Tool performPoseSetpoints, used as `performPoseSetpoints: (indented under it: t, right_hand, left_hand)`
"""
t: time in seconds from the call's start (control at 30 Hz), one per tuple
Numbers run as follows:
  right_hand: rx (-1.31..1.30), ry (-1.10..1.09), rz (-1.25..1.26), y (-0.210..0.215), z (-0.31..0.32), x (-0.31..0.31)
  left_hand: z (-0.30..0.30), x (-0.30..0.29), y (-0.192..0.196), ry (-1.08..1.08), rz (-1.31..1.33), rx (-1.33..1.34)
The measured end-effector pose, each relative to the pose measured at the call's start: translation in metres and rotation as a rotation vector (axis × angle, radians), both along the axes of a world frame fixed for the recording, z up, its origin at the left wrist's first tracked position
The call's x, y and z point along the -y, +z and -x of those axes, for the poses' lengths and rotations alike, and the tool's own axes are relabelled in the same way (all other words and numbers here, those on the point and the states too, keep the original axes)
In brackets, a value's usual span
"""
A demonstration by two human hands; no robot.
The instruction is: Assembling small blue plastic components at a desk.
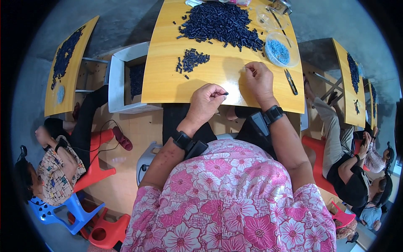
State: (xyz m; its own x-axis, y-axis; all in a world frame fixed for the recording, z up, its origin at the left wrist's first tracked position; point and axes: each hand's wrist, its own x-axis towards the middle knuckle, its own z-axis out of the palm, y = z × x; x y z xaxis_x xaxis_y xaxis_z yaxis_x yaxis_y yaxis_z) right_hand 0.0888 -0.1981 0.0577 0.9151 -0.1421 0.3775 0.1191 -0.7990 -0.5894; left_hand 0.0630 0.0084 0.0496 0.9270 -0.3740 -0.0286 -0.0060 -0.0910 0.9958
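Observation:
My left hand point(206, 101) is closed in a pinch just over the table's near edge, with a small black cylindrical piece point(226, 93) sticking out from its fingertips. To its right, my right hand point(260, 80) is raised over the tabletop, thumb and forefinger pressed together. Whatever those fingers hold is too small to make out. Beyond my left hand lies a small pile of similar dark pieces point(193, 60). A much larger heap of them point(218, 23) spreads across the far part of the table. Small light-blue pieces point(278, 51) fill a clear round tub past my right hand.
Thread snips point(291, 82) lie by the right edge of the yellow table point(163, 86). A second clear container point(261, 17) and a metal tin point(282, 6) stand at the back right. Left of the table sits a white box point(117, 90). Other people sit at tables on both sides.

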Motion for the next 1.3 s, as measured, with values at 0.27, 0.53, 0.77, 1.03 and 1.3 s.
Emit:
performPoseSetpoints:
  t: [0.27, 0.53, 0.77, 1.03, 1.3]
  right_hand:
    - [0.209, -0.026, -0.055, 0.038, 0.01, 0.004]
    - [0.011, -0.068, -0.041, -0.009, 0.023, 0.022]
    - [0.061, -0.027, -0.099, -0.012, 0.026, 0.024]
    - [-0.063, 0.177, -0.251, -0.008, 0.037, 0.019]
    - [-0.032, 0.179, -0.044, -0.008, 0.03, 0.016]
  left_hand:
    - [0.001, 0.0, 0.003, 0.018, -0.014, 0.045]
    - [0.004, 0.0, 0.004, 0.01, -0.018, 0.04]
    - [0.001, 0.002, 0.002, 0.003, -0.024, 0.029]
    - [0.0, 0.001, 0.001, -0.008, -0.075, 0.042]
    - [0.002, 0.002, 0.002, -0.004, -0.053, 0.035]
